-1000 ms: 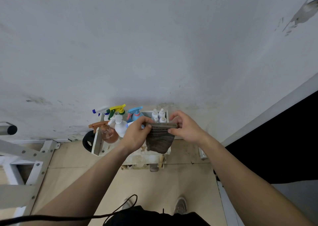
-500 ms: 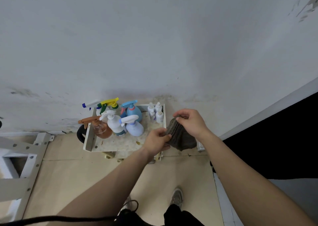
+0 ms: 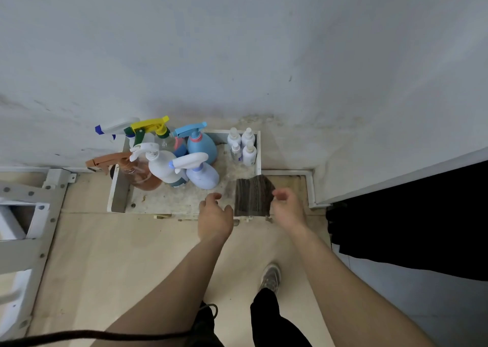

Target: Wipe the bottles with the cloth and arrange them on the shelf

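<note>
A folded grey-brown cloth [image 3: 253, 196] lies on the front right corner of a low white shelf [image 3: 118, 188] against the wall. My left hand [image 3: 215, 216] hovers just left of the cloth, fingers relaxed, holding nothing. My right hand [image 3: 288, 206] is just right of the cloth, fingers loosely curled and empty. Several spray bottles stand at the shelf's left: a brown one [image 3: 137, 172], a white one [image 3: 165, 166], a lilac one [image 3: 201, 173], a blue one [image 3: 201, 144]. Several small white bottles [image 3: 244, 146] cluster at the back right.
The white wall [image 3: 237, 56] rises right behind the shelf. A white metal frame [image 3: 23, 214] stands at the left on the beige floor. A dark opening [image 3: 409, 220] lies to the right. My shoe [image 3: 270, 278] and a dark cable [image 3: 105, 336] are below.
Both hands lowered the cloth from in front of the bottles to the shelf's front right corner and let go. The hands now sit apart on either side of it.
</note>
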